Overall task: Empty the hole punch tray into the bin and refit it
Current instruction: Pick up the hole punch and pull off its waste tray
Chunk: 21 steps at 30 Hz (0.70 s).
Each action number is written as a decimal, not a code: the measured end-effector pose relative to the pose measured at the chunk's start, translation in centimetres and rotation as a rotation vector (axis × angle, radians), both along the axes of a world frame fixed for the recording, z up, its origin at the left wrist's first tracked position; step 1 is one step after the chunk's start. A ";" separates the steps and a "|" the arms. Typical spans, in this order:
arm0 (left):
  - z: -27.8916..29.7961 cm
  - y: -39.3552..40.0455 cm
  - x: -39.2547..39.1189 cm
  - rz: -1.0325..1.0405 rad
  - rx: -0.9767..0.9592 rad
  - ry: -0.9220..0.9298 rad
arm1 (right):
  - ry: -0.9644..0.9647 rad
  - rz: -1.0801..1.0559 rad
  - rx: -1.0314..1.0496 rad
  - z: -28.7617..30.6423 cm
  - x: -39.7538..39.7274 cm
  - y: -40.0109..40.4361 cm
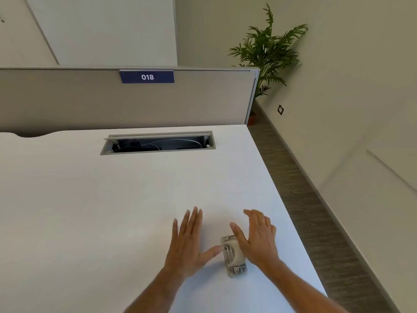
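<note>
A small grey hole punch (233,256) rests on the white desk (112,211), near its right edge and close to me. My left hand (188,242) hovers flat to the left of it, fingers spread, thumb tip almost at the punch's side. My right hand (257,238) is just to the right of the punch, fingers apart, with its thumb over the punch's far end. Neither hand grips anything. The punch's tray is not separately visible and no bin is in view.
An open cable trough (158,143) is cut into the desk's far side. Behind it stands a grey divider panel (67,100) with a blue label "018" (147,77). Past the desk's right edge lie carpet floor (316,211), a wall and a potted plant (268,50).
</note>
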<state>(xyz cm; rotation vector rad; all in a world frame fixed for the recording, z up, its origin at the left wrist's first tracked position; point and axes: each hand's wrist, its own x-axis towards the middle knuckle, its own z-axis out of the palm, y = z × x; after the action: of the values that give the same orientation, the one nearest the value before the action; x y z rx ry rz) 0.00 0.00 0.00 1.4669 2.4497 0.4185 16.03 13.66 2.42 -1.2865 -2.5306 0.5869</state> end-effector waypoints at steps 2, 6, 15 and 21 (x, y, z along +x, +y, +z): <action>-0.3 0.1 0.7 -0.092 0.013 -0.073 | 0.083 -0.081 -0.055 0.1 0.1 -0.3; -0.7 0.2 2.1 -0.187 0.033 -0.125 | 0.037 -0.192 -0.340 0.5 0.6 -1.0; -1.2 0.8 3.7 -0.268 0.016 -0.119 | 0.151 -0.242 -0.662 0.6 0.1 -1.4; -0.6 0.6 4.0 -0.186 0.128 -0.285 | 0.288 -0.280 -0.845 1.1 -0.3 -1.6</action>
<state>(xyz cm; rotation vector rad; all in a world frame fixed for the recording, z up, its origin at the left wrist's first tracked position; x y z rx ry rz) 4.00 0.56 -0.58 1.5478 2.0791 0.7029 15.77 12.02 3.56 -1.5935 -1.8444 1.7308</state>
